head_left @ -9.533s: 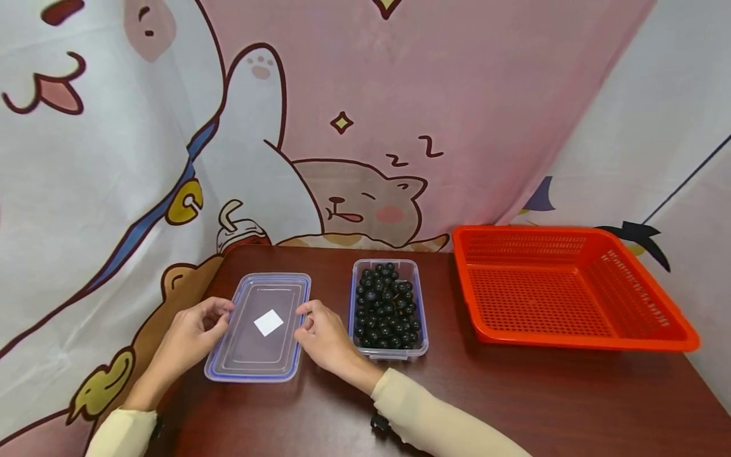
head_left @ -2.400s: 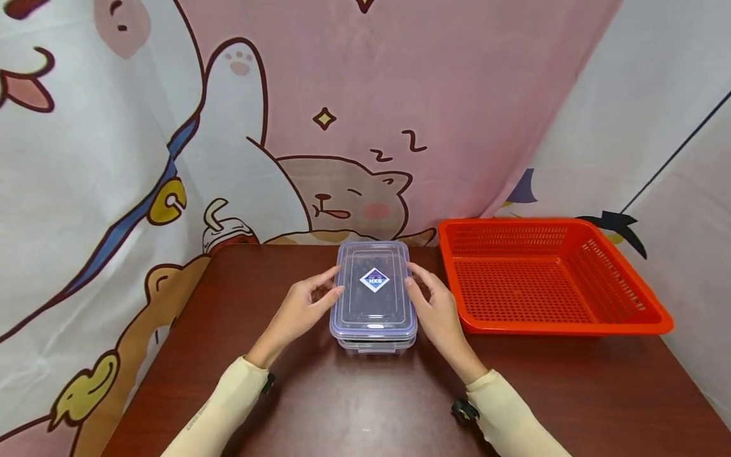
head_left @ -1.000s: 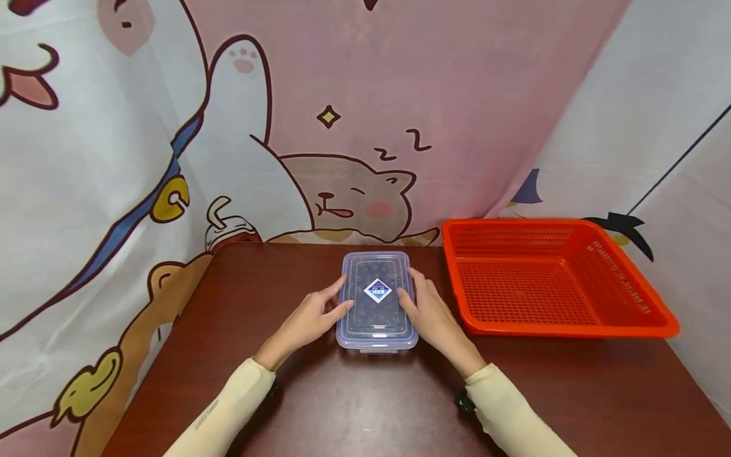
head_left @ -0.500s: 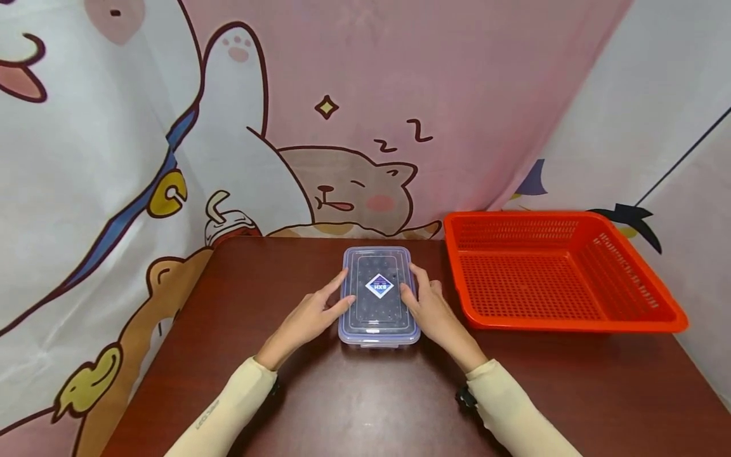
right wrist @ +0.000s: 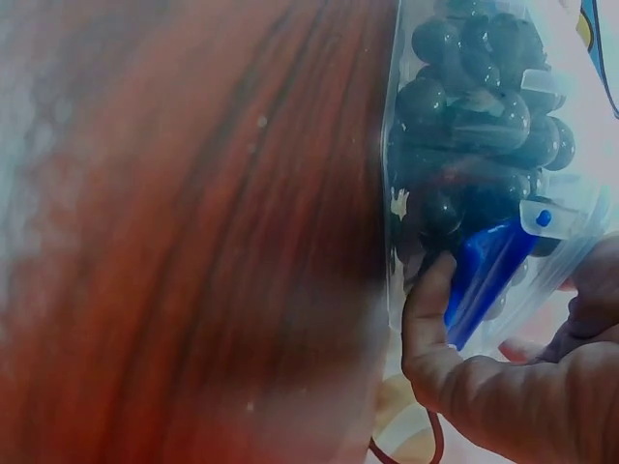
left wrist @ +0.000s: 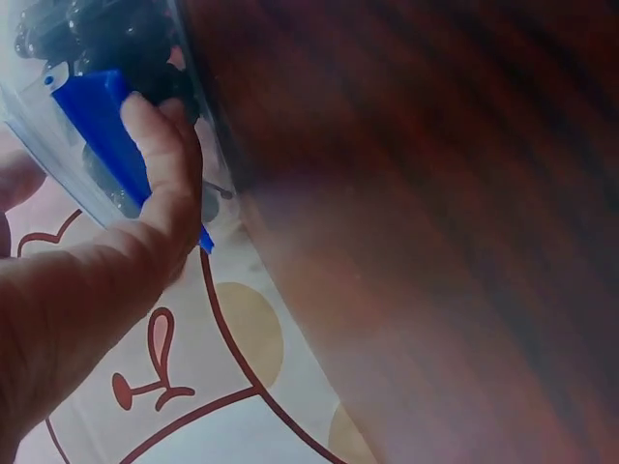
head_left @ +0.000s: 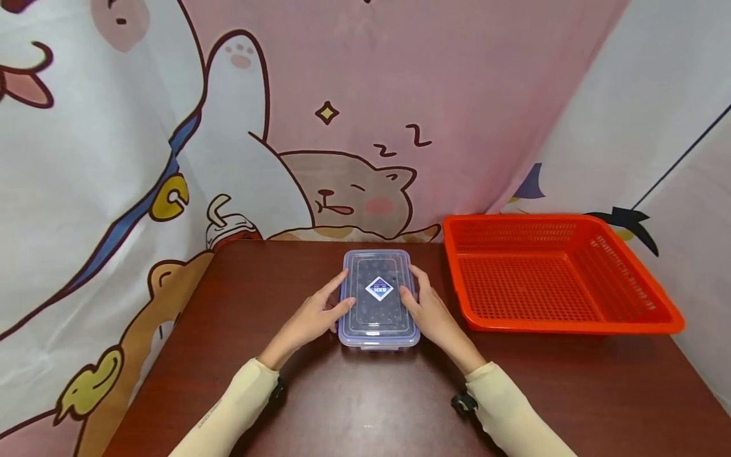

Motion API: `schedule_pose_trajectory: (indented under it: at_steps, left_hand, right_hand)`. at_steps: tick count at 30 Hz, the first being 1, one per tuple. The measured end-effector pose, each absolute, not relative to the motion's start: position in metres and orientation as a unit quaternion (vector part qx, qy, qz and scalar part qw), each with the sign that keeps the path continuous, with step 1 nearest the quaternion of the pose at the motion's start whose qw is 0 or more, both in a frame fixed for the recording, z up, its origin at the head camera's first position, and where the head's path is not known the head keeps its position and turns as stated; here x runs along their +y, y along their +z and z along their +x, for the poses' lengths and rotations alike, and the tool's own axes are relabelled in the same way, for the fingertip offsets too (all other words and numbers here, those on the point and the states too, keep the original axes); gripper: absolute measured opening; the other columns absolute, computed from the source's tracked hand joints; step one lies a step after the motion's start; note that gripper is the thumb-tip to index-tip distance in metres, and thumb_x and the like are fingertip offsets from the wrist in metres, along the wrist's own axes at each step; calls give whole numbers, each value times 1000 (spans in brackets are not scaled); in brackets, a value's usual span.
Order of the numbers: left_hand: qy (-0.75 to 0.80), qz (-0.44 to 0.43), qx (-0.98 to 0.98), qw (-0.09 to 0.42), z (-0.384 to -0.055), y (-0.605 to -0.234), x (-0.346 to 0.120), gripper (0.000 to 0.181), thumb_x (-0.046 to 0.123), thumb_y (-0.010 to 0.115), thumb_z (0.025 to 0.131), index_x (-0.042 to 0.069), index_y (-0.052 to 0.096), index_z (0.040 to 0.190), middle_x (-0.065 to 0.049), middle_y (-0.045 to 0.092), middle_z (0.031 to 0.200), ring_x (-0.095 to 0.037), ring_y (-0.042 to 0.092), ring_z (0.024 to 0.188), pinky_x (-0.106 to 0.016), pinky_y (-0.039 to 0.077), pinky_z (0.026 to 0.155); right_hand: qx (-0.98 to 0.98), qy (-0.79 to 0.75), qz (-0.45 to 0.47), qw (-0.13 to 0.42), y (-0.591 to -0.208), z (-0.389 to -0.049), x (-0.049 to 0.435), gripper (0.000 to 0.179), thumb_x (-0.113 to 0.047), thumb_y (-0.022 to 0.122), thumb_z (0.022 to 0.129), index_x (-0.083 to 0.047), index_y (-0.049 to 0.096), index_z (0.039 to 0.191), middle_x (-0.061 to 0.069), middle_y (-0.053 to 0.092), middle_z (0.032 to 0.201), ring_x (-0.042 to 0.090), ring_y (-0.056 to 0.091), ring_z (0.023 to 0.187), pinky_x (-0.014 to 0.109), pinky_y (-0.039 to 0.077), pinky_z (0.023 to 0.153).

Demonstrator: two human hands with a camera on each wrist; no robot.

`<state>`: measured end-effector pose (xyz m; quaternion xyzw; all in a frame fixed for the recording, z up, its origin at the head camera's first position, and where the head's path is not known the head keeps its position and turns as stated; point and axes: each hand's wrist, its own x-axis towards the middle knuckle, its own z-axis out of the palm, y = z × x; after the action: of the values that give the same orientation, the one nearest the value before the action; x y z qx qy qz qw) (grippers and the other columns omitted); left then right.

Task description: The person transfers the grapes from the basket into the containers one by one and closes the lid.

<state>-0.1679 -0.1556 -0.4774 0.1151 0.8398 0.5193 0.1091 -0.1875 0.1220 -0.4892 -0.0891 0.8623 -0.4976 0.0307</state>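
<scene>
A clear plastic food container (head_left: 379,347) stands on the table, its translucent lid (head_left: 374,317) lying on top with a diamond-shaped label. Dark round grapes (right wrist: 455,121) show through its wall. My left hand (head_left: 308,319) grips the left side, thumb on the lid's edge. In the left wrist view, curled fingers press a blue side latch (left wrist: 102,130). On the opposite side, my right hand (head_left: 436,319) holds the container likewise, thumb on the lid. Its fingertip touches another blue latch (right wrist: 488,261), which slants against the wall in the right wrist view.
A red-orange plastic basket (head_left: 525,289) with a perforated bottom sits to the right on the dark wood table (head_left: 365,406). Behind the table hangs a cartoon-printed cloth (head_left: 485,95).
Earlier, the lid lay left of the open grape container with both hands at it; now it covers the container. Over the last second, the hands have stayed at the sides with slight finger movement.
</scene>
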Motion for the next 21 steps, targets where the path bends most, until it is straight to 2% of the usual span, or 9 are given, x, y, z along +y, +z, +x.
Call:
schedule_pose_trajectory:
  at_steps: [3, 5, 8, 11, 14, 16, 18, 21]
  left_hand:
    - [510, 119, 848, 80, -169, -477, -153, 76, 29, 72, 109, 17, 34, 173, -16, 70, 106, -25, 70, 79, -49, 62, 74]
    - [494, 126, 858, 52, -170, -477, -150, 75, 25, 73, 108, 9, 36, 171, -19, 72, 117, -24, 72, 91, -47, 62, 83]
    - [475, 129, 870, 25, -170, -476, -145, 81, 23, 73, 107, -3, 29, 170, -18, 71, 116, -21, 68, 92, -37, 58, 80]
    - [478, 123, 869, 29, -170, -473, -142, 85, 21, 72, 107, -9, 22, 169, -13, 68, 99, -19, 64, 74, -31, 53, 64]
    - [496, 115, 860, 46, -170, -471, -142, 82, 21, 72, 108, -9, 24, 169, -6, 66, 87, -17, 57, 59, -29, 48, 51]
    - [505, 118, 853, 57, -170, -471, -141, 79, 20, 71, 109, -8, 27, 168, -6, 68, 84, -18, 57, 54, -31, 49, 48]
    - [506, 119, 852, 58, -171, -471, -140, 78, 19, 70, 109, -9, 27, 168, -9, 71, 87, -19, 59, 54, -32, 51, 48]
    - [505, 122, 853, 48, -172, -471, -138, 77, 18, 70, 109, -11, 28, 166, -20, 76, 108, -19, 68, 66, -31, 57, 57]
  right_hand:
    - [866, -494, -74, 32, -489, -188, 123, 68, -24, 58, 114, -5, 24, 170, 32, 63, 135, 41, 70, 114, 59, 51, 108]
    - [870, -489, -53, 35, -488, -188, 123, 75, -27, 59, 113, 0, 19, 170, 37, 57, 143, 47, 65, 125, 61, 46, 112]
    - [885, -464, -19, 33, -484, -187, 124, 81, -32, 62, 111, 9, 19, 166, 41, 52, 147, 51, 58, 133, 64, 42, 115]
    - [901, -433, -17, 28, -479, -185, 124, 67, -37, 62, 111, 13, 45, 151, 32, 68, 124, 44, 69, 113, 58, 54, 103]
    - [915, -402, -24, 19, -477, -183, 124, 48, -40, 61, 112, 7, 66, 122, 16, 72, 91, 31, 71, 84, 49, 59, 81]
    - [922, -386, -22, 16, -476, -181, 123, 43, -41, 60, 112, 1, 69, 108, 9, 67, 79, 25, 67, 72, 45, 57, 70]
    - [932, -362, -26, -1, -474, -180, 121, 41, -38, 61, 113, -1, 69, 99, 7, 64, 72, 25, 65, 67, 43, 55, 64]
    - [946, -319, -40, -36, -469, -177, 117, 39, -32, 62, 112, 1, 68, 91, 9, 61, 69, 30, 67, 64, 45, 56, 59]
